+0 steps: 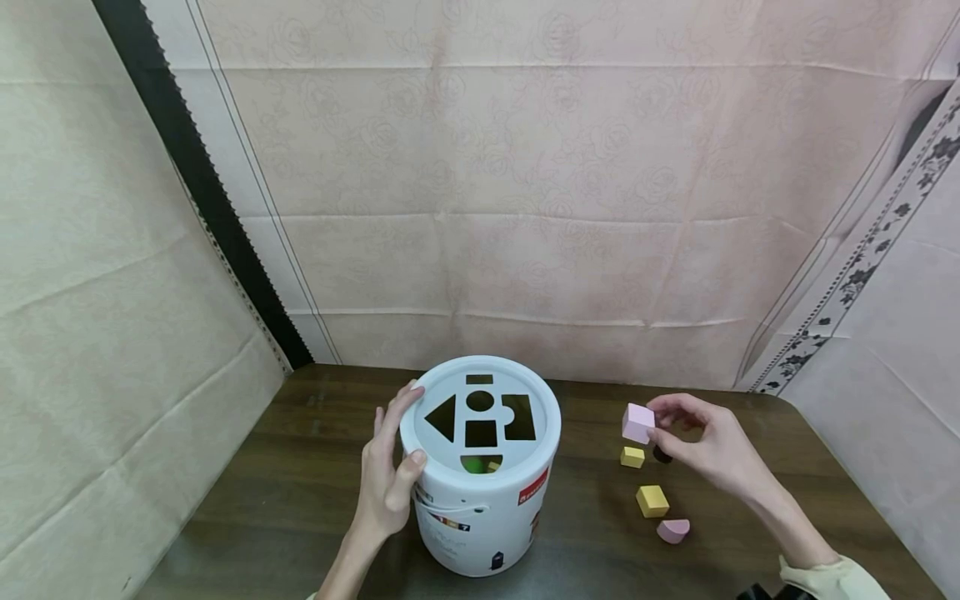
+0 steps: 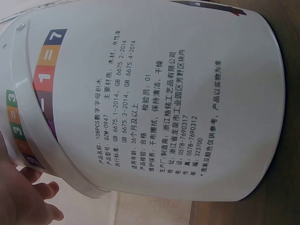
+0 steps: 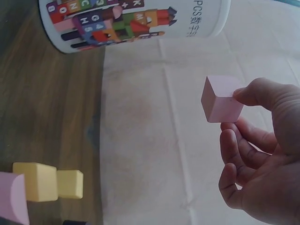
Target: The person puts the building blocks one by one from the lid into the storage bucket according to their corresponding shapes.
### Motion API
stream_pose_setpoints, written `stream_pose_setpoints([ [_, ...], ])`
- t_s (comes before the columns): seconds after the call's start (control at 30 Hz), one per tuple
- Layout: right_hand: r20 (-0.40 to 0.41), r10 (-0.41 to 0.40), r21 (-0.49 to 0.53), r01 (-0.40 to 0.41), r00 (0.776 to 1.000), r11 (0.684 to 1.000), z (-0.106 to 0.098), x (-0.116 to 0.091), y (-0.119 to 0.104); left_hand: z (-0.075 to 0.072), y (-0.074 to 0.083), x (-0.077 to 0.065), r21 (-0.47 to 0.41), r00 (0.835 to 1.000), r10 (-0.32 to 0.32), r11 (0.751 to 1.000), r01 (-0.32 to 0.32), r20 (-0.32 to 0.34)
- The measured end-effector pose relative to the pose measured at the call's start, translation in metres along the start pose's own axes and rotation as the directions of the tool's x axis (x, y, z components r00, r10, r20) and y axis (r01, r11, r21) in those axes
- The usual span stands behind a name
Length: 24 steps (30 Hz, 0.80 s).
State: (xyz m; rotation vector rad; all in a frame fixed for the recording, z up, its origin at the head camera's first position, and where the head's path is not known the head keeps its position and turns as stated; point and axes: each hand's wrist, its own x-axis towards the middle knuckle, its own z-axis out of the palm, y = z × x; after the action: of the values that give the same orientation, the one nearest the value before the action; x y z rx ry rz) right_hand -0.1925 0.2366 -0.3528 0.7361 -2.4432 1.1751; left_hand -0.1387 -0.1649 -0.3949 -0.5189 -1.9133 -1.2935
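"Where was the pink cube [image 1: 638, 422]?"
"Pinched by the right hand [image 1: 712, 439] — thumb and fingertips — with the bucket [image 1: 450, 529] off to the left."
"And the left hand [image 1: 386, 483]?"
"Nearer the bucket, against the lid [image 1: 442, 457] (fingers spread)."

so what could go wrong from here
The pink cube is only pinched by the right hand, so it might slip and could knock the yellow blocks. If it meets the bucket's square hole crooked, it may catch. The left hand touches just one side, so a bump could shift the bucket.
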Motion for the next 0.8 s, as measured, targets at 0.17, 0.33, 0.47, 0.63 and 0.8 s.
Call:
stream_pose_setpoints([
  [0.17,-0.003,-0.012,0.005,0.012,1.000,1.000,0.000,0.005,-0.010,0.000,0.000,0.000,0.000,1.000,-0.001,1.000,0.001,0.000],
  [0.33,-0.005,-0.029,0.009,0.029,1.000,1.000,0.003,0.010,-0.020,0.000,0.000,0.000,0.000,1.000,0.000,1.000,0.000,-0.001],
  [0.47,0.002,-0.044,0.011,0.044,0.999,0.999,0.005,0.014,-0.026,0.000,-0.001,0.000,0.000,1.000,0.004,1.000,-0.004,0.000],
  [0.63,0.006,-0.065,0.011,0.065,0.998,0.998,0.007,0.018,-0.035,0.000,0.000,0.000,-0.002,1.000,0.009,1.000,-0.009,0.000],
  [0.8,-0.003,-0.088,0.023,0.088,0.996,0.996,0.009,0.023,-0.048,0.000,0.002,0.001,-0.004,1.000,0.012,1.000,-0.012,-0.004],
])
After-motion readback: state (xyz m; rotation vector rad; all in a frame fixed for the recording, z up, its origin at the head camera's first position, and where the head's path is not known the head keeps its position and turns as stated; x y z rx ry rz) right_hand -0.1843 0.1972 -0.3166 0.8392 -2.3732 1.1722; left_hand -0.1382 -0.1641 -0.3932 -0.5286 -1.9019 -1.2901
